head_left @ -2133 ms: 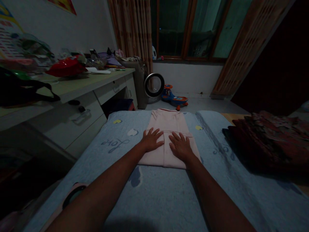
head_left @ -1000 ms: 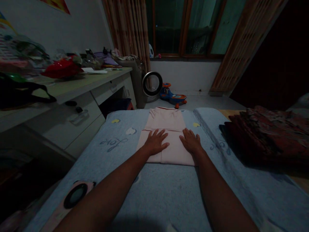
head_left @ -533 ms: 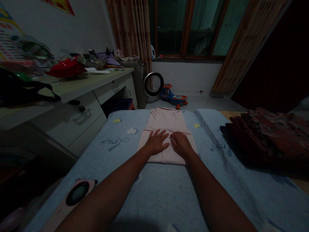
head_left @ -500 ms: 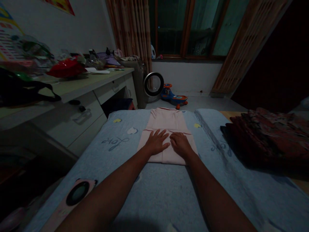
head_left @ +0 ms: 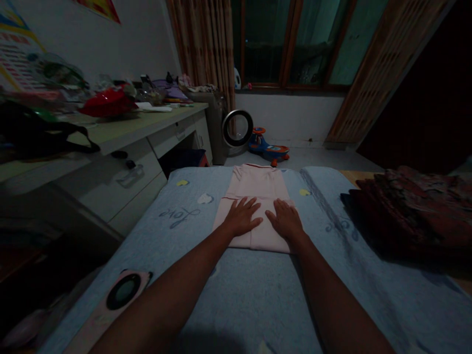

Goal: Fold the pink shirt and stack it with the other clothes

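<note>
A pale pink garment with dark red piping, which looks like a shirt (head_left: 258, 182), lies partly folded on the blue bedspread (head_left: 258, 295). Its collar end points away from me, and the near part is doubled over up to about the middle. My left hand (head_left: 243, 217) rests flat on the left side of the folded part, fingers spread. On the right side of the same layer lies my right hand (head_left: 285, 220), palm down, thumb apart from the fingers. Neither hand grips the cloth.
A stack of dark red folded cloth (head_left: 413, 211) sits at the right. Beside my left forearm lies a pale pink object with a round dark disc (head_left: 123, 291). A cluttered desk (head_left: 147, 123) stands left; beyond the bed are a washing machine with its door open (head_left: 238, 129) and a ride-on toy (head_left: 269, 147).
My right hand has moved slightly right on the shirt, and its fingers have gone from curled to stretched out. The left hand stays flat on the cloth. The view has shifted slightly.
</note>
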`<action>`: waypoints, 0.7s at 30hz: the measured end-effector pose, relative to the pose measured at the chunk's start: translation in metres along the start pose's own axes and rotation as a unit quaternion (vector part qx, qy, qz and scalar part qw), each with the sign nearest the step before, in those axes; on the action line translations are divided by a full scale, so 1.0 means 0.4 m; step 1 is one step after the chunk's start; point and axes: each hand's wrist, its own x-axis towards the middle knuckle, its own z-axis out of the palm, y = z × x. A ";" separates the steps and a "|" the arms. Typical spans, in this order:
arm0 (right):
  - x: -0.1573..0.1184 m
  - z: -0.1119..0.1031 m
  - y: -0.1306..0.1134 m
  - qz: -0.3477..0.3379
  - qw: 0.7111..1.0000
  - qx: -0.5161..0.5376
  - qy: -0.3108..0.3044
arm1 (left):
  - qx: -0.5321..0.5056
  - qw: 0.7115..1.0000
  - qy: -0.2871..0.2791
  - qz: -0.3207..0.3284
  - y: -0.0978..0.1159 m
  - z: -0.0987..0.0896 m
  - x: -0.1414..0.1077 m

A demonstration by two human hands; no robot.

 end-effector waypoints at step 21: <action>-0.019 -0.034 -0.049 -0.117 0.982 0.064 0.134 | -0.006 1.000 0.001 -0.005 0.002 -0.001 -0.001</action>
